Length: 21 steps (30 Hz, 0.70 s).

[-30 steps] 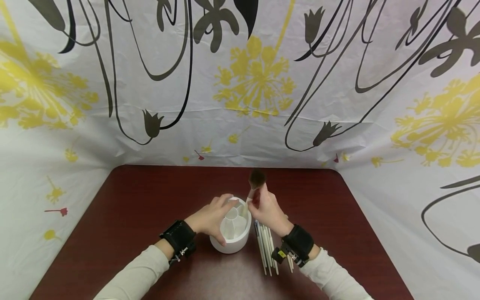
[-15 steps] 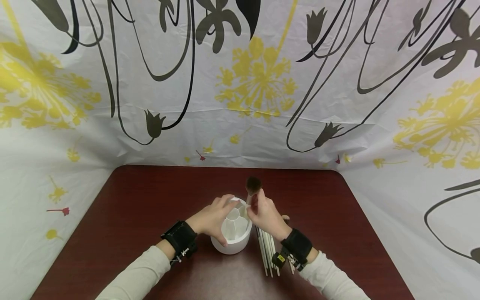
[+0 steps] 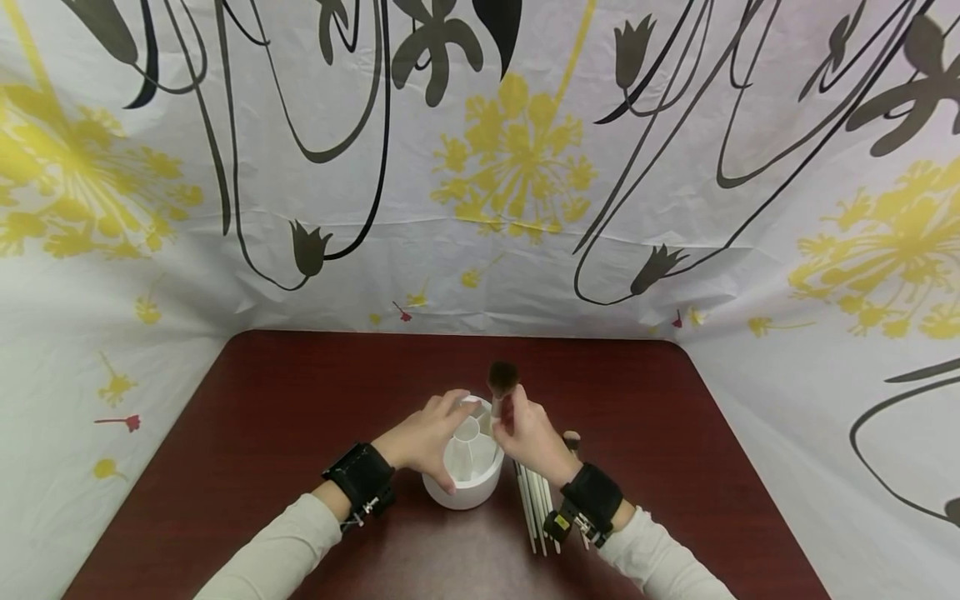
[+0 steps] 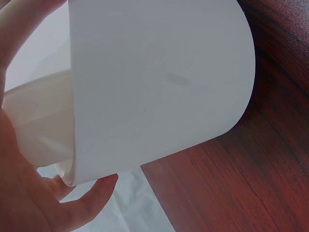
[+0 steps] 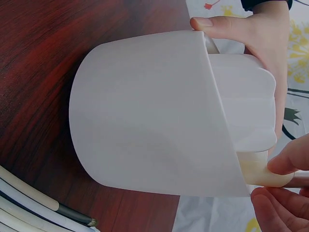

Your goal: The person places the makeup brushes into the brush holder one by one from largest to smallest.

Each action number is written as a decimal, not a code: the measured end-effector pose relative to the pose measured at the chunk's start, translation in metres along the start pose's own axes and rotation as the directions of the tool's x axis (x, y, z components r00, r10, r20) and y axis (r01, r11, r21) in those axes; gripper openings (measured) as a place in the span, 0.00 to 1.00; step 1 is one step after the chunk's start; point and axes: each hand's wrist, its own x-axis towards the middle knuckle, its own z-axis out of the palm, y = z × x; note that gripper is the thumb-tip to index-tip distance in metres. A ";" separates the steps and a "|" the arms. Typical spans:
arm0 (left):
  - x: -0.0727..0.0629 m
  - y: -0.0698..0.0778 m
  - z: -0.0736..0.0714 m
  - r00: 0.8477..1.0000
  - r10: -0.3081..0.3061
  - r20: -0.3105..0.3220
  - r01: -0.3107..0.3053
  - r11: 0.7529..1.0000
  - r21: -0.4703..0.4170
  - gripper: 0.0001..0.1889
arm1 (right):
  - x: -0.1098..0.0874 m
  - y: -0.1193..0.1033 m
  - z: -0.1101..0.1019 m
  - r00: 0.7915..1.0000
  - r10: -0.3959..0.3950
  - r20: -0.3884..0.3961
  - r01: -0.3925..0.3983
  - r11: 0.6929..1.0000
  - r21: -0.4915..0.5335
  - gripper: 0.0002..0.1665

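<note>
A white round brush holder (image 3: 467,498) with a divided inner insert stands on the table. My left hand (image 3: 423,435) spans its top and grips the rim, thumb on the near side, fingers on the far side. In my right hand (image 3: 531,435), thumb and fingertips pinch a makeup brush with dark, fluffy bristles (image 3: 502,377) pointing up. The right wrist view shows its thick cream handle (image 5: 260,172) going inside the holder's rim, beside the scalloped insert (image 5: 246,101). The handle's lower end is hidden by the holder wall (image 5: 149,116).
Several slim makeup brushes (image 3: 534,510) lie side by side on the dark red-brown table (image 3: 337,375), right of the holder and partly under my right wrist. One brush head (image 3: 572,439) shows beyond that wrist. A flower-patterned cloth (image 3: 517,283) hangs behind the table.
My right hand has moved slightly left and toward me, bringing the makeup brush lower and more upright at the holder's right side. My left hand keeps its grip on the rim.
</note>
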 end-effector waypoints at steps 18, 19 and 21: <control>0.002 -0.004 0.003 0.998 0.057 -0.037 -0.055 0.998 0.041 0.66 | -0.004 0.000 0.002 0.999 0.026 0.025 -0.027 0.999 0.033 0.24; 0.001 -0.004 0.003 0.998 0.059 -0.038 -0.057 0.997 0.052 0.66 | -0.005 0.000 0.001 0.999 0.026 0.025 -0.027 0.999 0.038 0.25; 0.001 -0.005 0.002 0.997 0.065 -0.043 -0.062 0.995 0.084 0.67 | -0.005 0.000 0.000 0.999 0.026 0.027 -0.027 0.999 0.037 0.25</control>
